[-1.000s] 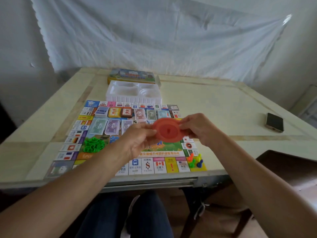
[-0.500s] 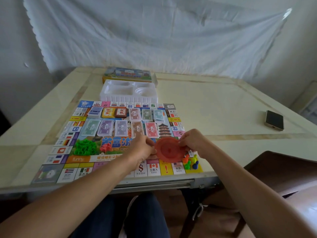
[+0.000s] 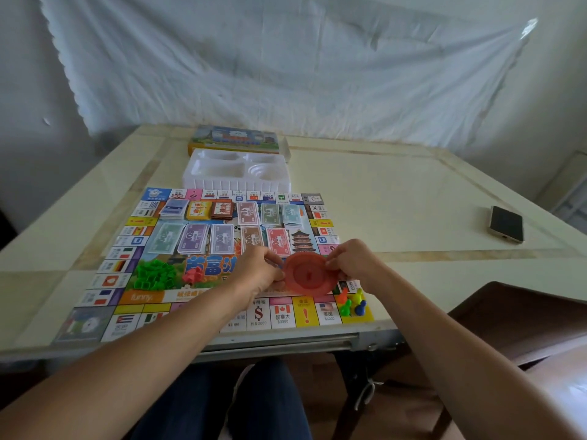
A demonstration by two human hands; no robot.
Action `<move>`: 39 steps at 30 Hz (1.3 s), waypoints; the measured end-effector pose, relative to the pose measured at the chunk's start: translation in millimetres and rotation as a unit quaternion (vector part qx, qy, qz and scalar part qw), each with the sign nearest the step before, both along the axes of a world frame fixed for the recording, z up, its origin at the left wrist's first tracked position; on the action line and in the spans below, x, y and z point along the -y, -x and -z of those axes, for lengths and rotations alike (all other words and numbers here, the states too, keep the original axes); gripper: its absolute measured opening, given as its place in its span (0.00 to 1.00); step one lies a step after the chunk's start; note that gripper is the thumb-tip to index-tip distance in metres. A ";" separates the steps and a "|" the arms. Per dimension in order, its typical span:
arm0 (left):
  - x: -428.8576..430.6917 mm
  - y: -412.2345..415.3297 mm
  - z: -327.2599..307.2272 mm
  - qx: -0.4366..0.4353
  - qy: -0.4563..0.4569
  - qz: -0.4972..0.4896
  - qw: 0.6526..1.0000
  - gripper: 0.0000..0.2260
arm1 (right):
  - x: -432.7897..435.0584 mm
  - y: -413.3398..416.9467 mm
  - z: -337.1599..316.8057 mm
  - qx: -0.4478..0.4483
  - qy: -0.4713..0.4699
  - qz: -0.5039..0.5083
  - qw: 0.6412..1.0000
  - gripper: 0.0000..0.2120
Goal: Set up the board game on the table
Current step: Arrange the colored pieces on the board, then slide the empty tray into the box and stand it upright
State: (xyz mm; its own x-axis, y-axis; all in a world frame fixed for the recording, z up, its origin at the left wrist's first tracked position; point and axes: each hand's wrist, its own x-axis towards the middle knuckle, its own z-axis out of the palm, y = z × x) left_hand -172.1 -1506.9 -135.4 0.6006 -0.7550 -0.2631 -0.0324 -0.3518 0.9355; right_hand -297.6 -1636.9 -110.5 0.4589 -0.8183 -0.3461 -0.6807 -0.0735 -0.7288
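In the head view, the person is holding a red disc (image 3: 309, 274) between both hands just above the near right part of the game board (image 3: 144, 296). The left hand (image 3: 260, 269) is pinching the disc's left edge with curled fingers, and the right hand (image 3: 352, 265) is gripping its right edge the same way. The disc's face is showing a dark mark at its centre, possibly a pointer, though it is too blurred to be sure.

The board is lying flat on the table (image 3: 397, 201) near its front edge. Stacks of banknotes (image 3: 222, 238) and cards (image 3: 198, 209) are sitting in rows across its middle. A heap of green houses (image 3: 155, 274) is lying beside a few red pieces (image 3: 193, 274), and coloured pawns (image 3: 352, 303) are standing on the near right corner square. Beyond the board, a white plastic tray (image 3: 235, 182) is resting in front of the game box (image 3: 235, 139). A phone (image 3: 506, 223) is lying well apart to the right.
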 end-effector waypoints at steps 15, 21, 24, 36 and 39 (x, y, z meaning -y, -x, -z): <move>14.4 -81.9 -55.5 0.134 0.034 0.028 0.990 0.04 | 18.6 -49.5 -27.9 0.036 0.165 -0.040 0.985 0.05; 24.6 -173.4 -56.2 0.175 0.022 -0.073 0.982 0.07 | 39.8 -110.3 -28.1 0.090 0.155 -0.057 0.982 0.08; 29.2 -223.8 -47.1 0.192 0.002 -0.105 0.976 0.08 | 55.4 -145.5 -23.7 0.071 0.172 -0.077 0.980 0.09; 96.6 -326.0 -20.1 0.203 -0.103 -0.120 0.966 0.18 | 132.8 -246.8 3.7 -0.062 0.256 -0.037 0.964 0.19; 111.1 -340.3 -12.4 0.169 -0.084 -0.126 0.974 0.11 | 148.1 -258.7 4.5 -0.070 0.276 -0.031 0.958 0.19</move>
State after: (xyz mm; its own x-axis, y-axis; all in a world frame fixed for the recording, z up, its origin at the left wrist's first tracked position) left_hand 168.3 -1618.0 -123.0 0.8353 -0.5350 -0.1265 -0.2201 -0.5363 0.8148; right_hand -38.9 -1785.1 -115.0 0.4941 -0.8666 0.0695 -0.7500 -0.4654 -0.4700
